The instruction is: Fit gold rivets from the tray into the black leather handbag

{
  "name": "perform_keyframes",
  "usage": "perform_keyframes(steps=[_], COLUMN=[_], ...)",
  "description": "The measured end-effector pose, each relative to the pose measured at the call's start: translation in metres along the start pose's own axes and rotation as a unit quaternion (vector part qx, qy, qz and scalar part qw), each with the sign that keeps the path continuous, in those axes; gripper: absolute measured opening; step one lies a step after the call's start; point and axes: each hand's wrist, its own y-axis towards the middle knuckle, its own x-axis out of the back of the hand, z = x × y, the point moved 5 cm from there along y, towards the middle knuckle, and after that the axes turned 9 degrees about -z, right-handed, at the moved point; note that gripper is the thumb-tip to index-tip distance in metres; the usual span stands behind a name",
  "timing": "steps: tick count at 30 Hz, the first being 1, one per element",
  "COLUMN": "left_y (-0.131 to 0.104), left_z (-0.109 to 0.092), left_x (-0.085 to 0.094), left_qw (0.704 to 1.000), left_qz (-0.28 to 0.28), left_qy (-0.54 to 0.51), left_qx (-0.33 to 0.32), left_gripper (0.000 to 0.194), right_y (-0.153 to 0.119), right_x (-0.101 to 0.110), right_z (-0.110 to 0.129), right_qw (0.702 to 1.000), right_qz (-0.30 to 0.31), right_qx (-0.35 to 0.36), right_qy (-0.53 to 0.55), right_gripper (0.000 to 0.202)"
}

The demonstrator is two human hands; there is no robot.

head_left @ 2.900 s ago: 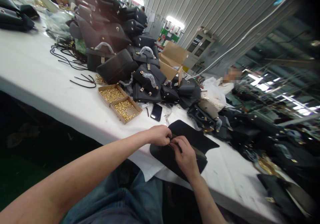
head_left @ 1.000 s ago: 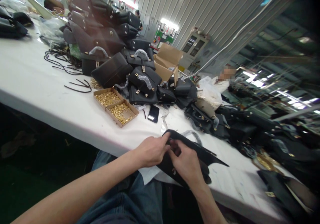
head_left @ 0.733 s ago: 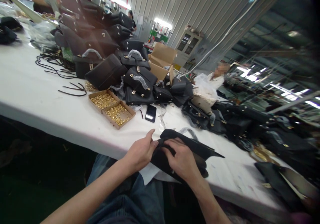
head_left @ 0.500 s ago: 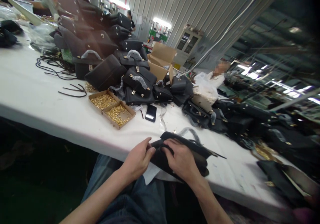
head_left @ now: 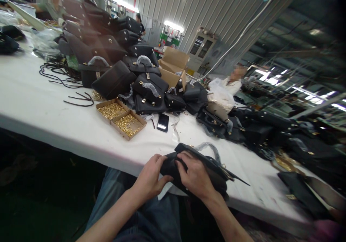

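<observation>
A black handbag [head_left: 216,177] lies tilted at the table's front edge, its plastic-wrapped handle on the far side. My left hand [head_left: 152,177] grips the bag's left end, fingers on top and thumb below. My right hand [head_left: 194,171] is closed on the bag's upper edge, its fingertips bent in at the opening. What lies under the fingertips is hidden. Farther back, two joined cardboard trays [head_left: 129,138] hold small gold-coloured metal pieces, and a black phone [head_left: 163,122] lies to their right.
Black handbags [head_left: 116,79] are piled behind the trays, beside an open cardboard box [head_left: 173,63]. More bags [head_left: 256,130] line the table's right side. Black cords [head_left: 78,99] lie at left. People are beyond the table. A bag [head_left: 300,195] sits at the right front.
My left hand has shifted onto the bag's end, its thumb now lower and farther from the fingers. The bag has tilted slightly, and its handle stands farther out. My right hand has barely moved.
</observation>
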Motion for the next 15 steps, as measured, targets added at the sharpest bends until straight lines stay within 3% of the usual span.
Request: perform_keyframes(steps=[5, 15], left_y=[0.001, 0.011], left_z=[0.013, 0.023], left_x=[-0.004, -0.007], left_qw=[1.0, 0.999], left_qz=[0.007, -0.003], left_qy=[0.03, 0.038], left_qx=[-0.007, 0.008], left_gripper=[0.041, 0.027], right_y=[0.003, 0.001], right_x=[0.004, 0.008], right_z=[0.0, -0.002], right_qw=[1.0, 0.998], right_qz=[0.014, 0.033], right_qx=[-0.01, -0.038], right_qy=[-0.005, -0.031], right_gripper=[0.016, 0.021])
